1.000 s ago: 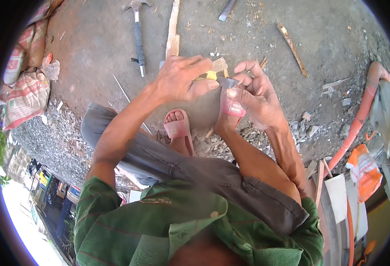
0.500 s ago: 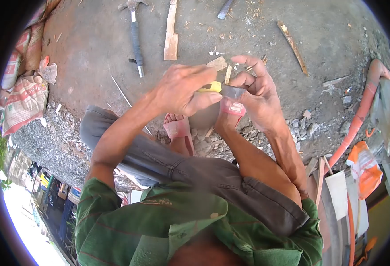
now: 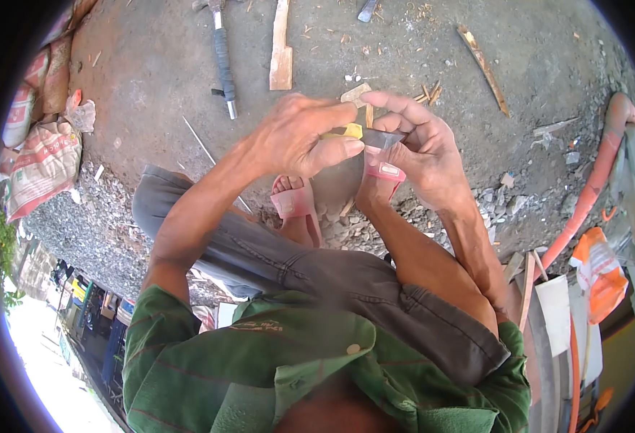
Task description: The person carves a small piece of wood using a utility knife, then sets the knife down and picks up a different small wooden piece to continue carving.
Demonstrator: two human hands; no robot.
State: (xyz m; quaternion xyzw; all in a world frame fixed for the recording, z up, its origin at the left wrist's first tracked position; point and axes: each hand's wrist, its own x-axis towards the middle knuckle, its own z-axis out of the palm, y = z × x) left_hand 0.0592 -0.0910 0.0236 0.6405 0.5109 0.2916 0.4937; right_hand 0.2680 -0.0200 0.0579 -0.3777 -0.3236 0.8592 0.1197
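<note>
Both hands meet on a small yellow-handled tool point(image 3: 353, 131) with a flat dark grey blade-like piece point(image 3: 382, 139). My left hand point(image 3: 299, 133) pinches the yellow end between thumb and fingers, partly hiding it. On the dark end, the thumb and curled fingers of my right hand point(image 3: 425, 148) press from the other side, with the index finger stretched out above. The tool is raised over the sandalled feet. A small pale wood scrap point(image 3: 355, 93) shows on the ground just beyond the fingers.
Ahead on the ground lie a hammer point(image 3: 223, 65) with a wrapped handle, a notched wood piece point(image 3: 280, 65), a chisel-like metal end point(image 3: 366, 10) and a wood stick point(image 3: 484, 70). A thin rod point(image 3: 200, 144) lies left. An orange pipe point(image 3: 591, 184) and gravel border the right.
The view has shifted slightly. Both hands still grip the tool, and more of its dark flat piece shows now between the right thumb and fingers.
</note>
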